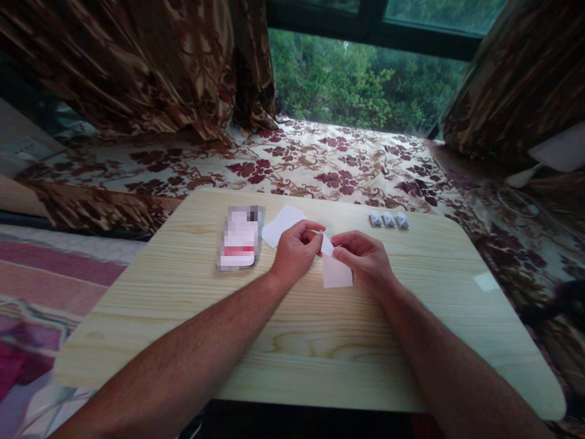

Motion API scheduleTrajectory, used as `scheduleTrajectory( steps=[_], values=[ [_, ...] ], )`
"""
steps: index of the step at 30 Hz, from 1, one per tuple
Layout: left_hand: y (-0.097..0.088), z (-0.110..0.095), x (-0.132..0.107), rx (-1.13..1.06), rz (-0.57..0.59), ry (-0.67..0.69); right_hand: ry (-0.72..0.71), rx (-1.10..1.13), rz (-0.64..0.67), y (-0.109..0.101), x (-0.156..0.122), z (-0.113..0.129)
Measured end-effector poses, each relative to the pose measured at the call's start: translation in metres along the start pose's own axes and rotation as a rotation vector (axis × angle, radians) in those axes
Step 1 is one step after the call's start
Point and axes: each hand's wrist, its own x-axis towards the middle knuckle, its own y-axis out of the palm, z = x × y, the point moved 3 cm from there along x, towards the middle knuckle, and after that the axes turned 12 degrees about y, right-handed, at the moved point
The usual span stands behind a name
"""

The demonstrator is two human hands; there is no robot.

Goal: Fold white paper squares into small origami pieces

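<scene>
Both hands hold one small sheet of white paper (338,272) above the middle of the table. My left hand (298,247) pinches its upper left part between thumb and fingers. On the other side my right hand (365,255) grips the upper right edge, thumb on top. The paper's top part is folded to a slanted point between the fingertips; its lower part hangs flat toward me. Behind my left hand lie more white paper sheets (283,221), partly overlapping. Three small folded paper pieces (388,220) stand in a row at the table's far right.
A phone (238,238), blurred by pixels, lies left of the sheets on the wooden table (292,341). A whitish patch (486,281) shows near the right edge. Beyond the table are a floral-covered window ledge (338,164), brown curtains (183,67) and a white lamp (560,146).
</scene>
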Motion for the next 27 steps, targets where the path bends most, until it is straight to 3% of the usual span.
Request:
scheduleTrajectory(
  steps=[6,13,18,27],
  values=[
    [-0.0005,-0.0013,0.0005,-0.034,-0.001,-0.002,0.047,0.071,0.103,0.0017,0.0034,-0.0052],
    [0.0027,-0.0033,-0.0024,-0.180,0.079,-0.063,0.014,0.080,-0.055,-0.0012,0.0039,0.0021],
    [0.0045,-0.0059,-0.0042,-0.023,0.088,0.001,0.013,0.078,-0.049,-0.0017,0.0044,0.0027],
    [0.0066,0.0028,-0.0054,-0.028,0.108,0.040,0.033,-0.042,-0.086,-0.0034,0.0045,0.0032]
  ],
)
